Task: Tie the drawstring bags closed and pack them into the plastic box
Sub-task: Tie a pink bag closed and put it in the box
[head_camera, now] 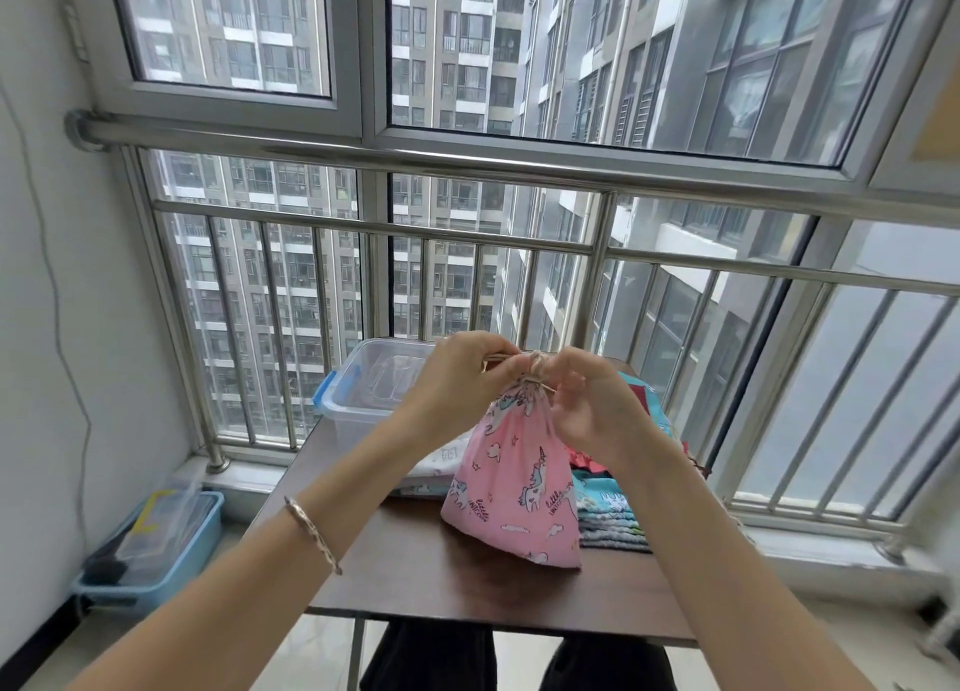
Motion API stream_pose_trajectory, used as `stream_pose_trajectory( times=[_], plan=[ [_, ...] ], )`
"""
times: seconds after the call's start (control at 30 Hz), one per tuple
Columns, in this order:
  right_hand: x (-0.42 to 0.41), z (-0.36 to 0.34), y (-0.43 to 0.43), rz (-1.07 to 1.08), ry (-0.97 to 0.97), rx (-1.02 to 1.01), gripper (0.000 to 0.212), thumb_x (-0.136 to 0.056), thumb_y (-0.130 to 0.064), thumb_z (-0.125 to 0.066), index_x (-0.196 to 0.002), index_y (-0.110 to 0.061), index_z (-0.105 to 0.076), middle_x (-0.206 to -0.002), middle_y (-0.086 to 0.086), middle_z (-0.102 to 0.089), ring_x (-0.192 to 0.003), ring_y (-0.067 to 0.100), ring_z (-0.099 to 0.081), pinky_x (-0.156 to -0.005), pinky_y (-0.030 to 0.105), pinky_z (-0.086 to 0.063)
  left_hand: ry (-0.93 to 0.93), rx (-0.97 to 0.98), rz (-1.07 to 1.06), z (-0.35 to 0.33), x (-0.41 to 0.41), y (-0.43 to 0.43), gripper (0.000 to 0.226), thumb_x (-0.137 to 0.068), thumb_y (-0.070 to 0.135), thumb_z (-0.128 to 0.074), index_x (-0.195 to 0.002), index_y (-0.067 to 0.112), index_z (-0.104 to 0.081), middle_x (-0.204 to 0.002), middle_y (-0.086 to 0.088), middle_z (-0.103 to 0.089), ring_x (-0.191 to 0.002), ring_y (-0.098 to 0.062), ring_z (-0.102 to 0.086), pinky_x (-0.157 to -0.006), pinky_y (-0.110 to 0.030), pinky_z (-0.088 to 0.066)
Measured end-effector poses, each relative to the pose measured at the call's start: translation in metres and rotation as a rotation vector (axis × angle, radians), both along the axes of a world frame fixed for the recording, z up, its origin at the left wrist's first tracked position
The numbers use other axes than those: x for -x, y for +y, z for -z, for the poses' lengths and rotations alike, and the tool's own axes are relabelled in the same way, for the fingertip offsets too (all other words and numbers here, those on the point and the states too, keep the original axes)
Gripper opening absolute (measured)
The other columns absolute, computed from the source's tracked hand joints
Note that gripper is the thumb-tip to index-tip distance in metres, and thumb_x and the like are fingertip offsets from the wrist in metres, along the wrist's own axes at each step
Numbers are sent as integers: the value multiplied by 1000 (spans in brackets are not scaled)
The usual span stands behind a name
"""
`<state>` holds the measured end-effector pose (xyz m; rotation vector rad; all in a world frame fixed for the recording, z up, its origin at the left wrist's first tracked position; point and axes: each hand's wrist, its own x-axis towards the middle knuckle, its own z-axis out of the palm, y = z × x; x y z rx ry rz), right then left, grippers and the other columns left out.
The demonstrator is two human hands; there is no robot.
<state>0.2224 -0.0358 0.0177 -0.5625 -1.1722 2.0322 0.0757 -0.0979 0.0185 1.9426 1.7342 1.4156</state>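
Pink drawstring bag (514, 482), cord in both grips

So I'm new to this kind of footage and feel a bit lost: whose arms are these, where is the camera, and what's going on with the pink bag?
The picture comes from a single wide-angle camera worn on a person's head, looking forward and down, so the two arms reaching in from below are the wearer's own. There is no robot here. The left hand and the right hand both pinch the drawstring at the gathered neck of a pink unicorn bag, which stands on a dark wooden table. It looks like they are tying it shut. Behind it, on the left, sits a clear plastic box with blue latches, open on top. To the right lies a stack of folded fabric bags. A blue bin rests on the floor at the left.
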Motion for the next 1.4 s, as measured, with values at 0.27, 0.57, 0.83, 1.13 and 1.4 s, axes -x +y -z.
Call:
stream_pose_trajectory(
  times=[0.27,0.57,0.83,1.13,1.4],
  plan=[
    [0,15,2,563,-323,-910,23,-76,-14,-81,-87,-12,-61,-76,2,-59,-67,11,-53,-62,23,-49,-206,80,23,6,4,8,21,-90,25,-65,-93,6,-72,-79,-3,-69,-66,-5,-61,-59,-17,-46],
    [-7,8,-4,428,-324,-994,20,-76,-36,-77,-85,-17,-75,-76,1,-73,-72,22,-69,-66,31,-58,-277,113,65,1,0,7,22,-88,24,-67,-90,3,-71,-74,-1,-68,-62,0,-62,-57,-12,-48],
    [-37,9,24,-28,-234,-446,16,-95,-7,-50,-80,-6,-56,-65,0,-54,-63,13,-48,-62,21,-40,-36,109,-20,-7,23,-5,7,-85,28,-67,-86,26,-74,-83,3,-65,-75,-10,-53,-71,-26,-41],
    [-15,-12,26,-131,-724,-486,37,-94,-38,-54,-76,-6,-59,-61,1,-60,-52,12,-51,-54,21,-38,370,-161,-179,1,7,-5,17,-82,36,-69,-96,32,-75,-76,16,-58,-78,-11,-49,-79,-30,-32],
    [-14,-27,33,-288,-942,-411,24,-90,-28,-63,-82,-6,-63,-70,5,-61,-53,12,-49,-49,19,-36,472,-231,-184,-1,6,-6,15,-79,36,-72,-92,31,-76,-67,16,-45,-65,-7,-41,-68,-25,-29]
  ],
)
